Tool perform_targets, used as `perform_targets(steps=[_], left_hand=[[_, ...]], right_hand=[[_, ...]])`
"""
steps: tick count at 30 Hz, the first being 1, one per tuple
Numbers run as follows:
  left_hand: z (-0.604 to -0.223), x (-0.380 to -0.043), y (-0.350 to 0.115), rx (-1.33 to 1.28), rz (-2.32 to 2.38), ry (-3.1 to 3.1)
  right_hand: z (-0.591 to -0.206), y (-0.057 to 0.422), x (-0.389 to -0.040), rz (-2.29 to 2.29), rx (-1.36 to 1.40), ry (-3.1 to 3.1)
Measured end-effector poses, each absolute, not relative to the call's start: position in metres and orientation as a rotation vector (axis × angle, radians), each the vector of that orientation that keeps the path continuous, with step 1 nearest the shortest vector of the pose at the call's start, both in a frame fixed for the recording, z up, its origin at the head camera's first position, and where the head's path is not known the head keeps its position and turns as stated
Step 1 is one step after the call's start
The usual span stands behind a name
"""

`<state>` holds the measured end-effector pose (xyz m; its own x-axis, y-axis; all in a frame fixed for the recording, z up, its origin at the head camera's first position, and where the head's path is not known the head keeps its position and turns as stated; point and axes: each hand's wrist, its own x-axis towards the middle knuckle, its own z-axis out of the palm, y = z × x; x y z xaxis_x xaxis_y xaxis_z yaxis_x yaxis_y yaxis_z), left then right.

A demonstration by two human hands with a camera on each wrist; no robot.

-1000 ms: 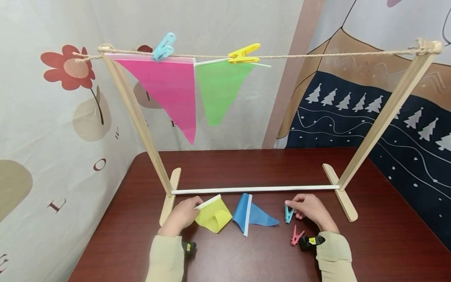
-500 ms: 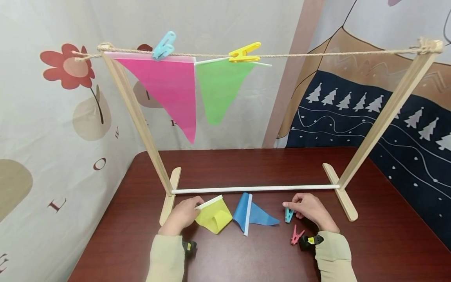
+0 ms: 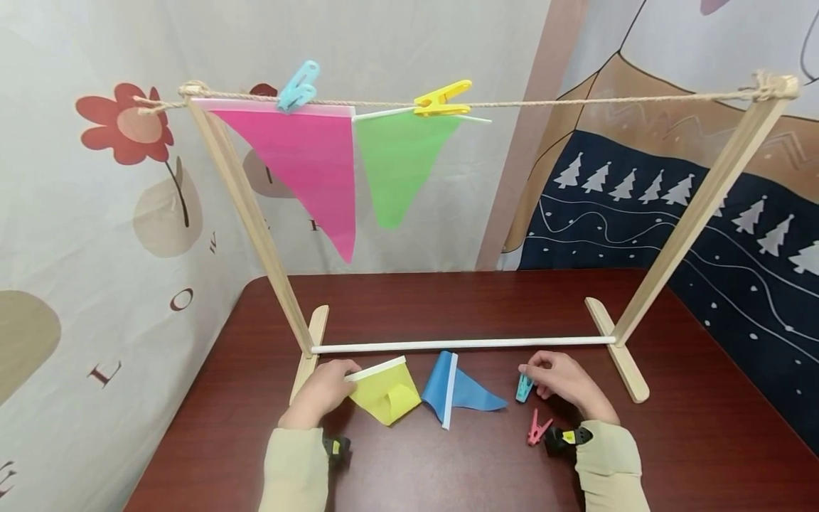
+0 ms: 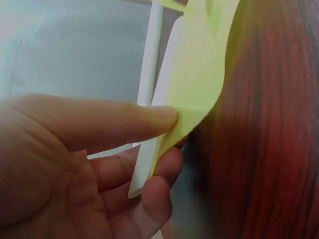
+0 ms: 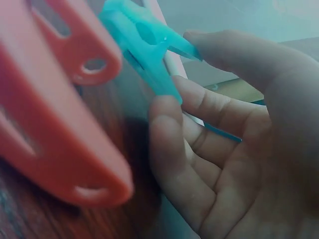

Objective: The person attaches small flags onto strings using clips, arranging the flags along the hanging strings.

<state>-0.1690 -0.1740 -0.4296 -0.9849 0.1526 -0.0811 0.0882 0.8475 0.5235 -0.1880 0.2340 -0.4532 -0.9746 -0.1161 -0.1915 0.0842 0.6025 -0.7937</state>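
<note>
My left hand (image 3: 323,390) pinches the white-edged corner of a yellow pennant (image 3: 384,392) between thumb and fingers; in the left wrist view the thumb lies on the yellow cloth (image 4: 197,74) with fingertips behind. At the right, my right hand (image 3: 564,380) pinches a light blue clothespin (image 3: 524,388) by its handles; the right wrist view shows thumb and fingers on the two handle ends of this clothespin (image 5: 144,40). A pink-red clothespin (image 3: 538,428) lies just in front of that hand, large in the right wrist view. Between the hands lies a folded blue pennant (image 3: 463,390) with a white strip.
A wooden frame (image 3: 704,206) stands behind, with a white bar (image 3: 461,345) low across it. From its rope (image 3: 608,101) hang a pink pennant (image 3: 313,163) under a blue clothespin (image 3: 298,87) and a green pennant (image 3: 404,163) under a yellow clothespin (image 3: 441,98).
My left hand has drawn slightly left, and the yellow pennant's corner has shifted with it. The right hand has hardly moved; its blue clothespin is tilted a little more.
</note>
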Motion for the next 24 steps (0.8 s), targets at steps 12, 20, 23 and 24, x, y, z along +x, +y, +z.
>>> perform_targets(steps=[12, 20, 23, 24], left_hand=[[-0.427, -0.17, -0.176, 0.144, 0.852, 2.928], [-0.427, -0.171, -0.175, 0.205, 0.845, 2.92], [-0.427, -0.17, -0.174, 0.241, 0.845, 2.891], [-0.427, -0.17, -0.173, 0.244, 0.844, 2.872]], right_hand=[[-0.458, 0.246, -0.19, -1.607, -0.147, 2.404], [-0.459, 0.25, -0.189, -1.574, -0.113, 2.436], [-0.46, 0.252, -0.189, -1.574, -0.111, 2.445], [-0.46, 0.252, -0.189, -1.58, -0.112, 2.445]])
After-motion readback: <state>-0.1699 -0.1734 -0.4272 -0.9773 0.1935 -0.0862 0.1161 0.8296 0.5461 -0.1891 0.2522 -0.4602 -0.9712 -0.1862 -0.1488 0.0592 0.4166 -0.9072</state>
